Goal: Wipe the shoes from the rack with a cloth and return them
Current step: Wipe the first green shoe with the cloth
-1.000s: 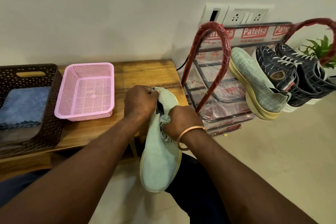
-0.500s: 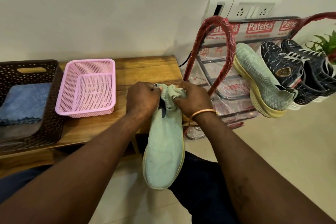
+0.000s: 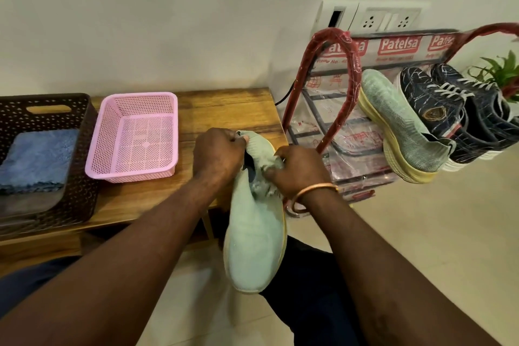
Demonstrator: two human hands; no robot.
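The toe of the green shoe (image 3: 252,247) hung closest, pointing down over the person's lap. It was up in the air and did not touch the counter (image 3: 224,109) or the floor.

Higher up, the left hand (image 3: 217,153) was curled tight around the heel end of the shoe. The right hand (image 3: 299,168) pinched what looked like a small pale cloth (image 3: 265,167), all bunched up, right at the shoe's opening. The cloth was almost the same colour as the shoe, so its edges were hard to see.

I think the job here was rubbing around the opening. To do it well, the left hand should hold the heel firmly so the shoe does not wobble. The cloth should be spread flatter, so more of it rubs. Then the rubbing should go down the sides to the toe and along the yellow edge of the sole, turning the shoe to reach every part.

Behind the hands, a pink basket (image 3: 132,173) sat on the counter. Beside it, a brown basket (image 3: 81,191) held a blue cloth (image 3: 36,157). Off to the right stood the rack (image 3: 348,64), with the other green shoe (image 3: 401,126) and two dark shoes (image 3: 438,109) on it.
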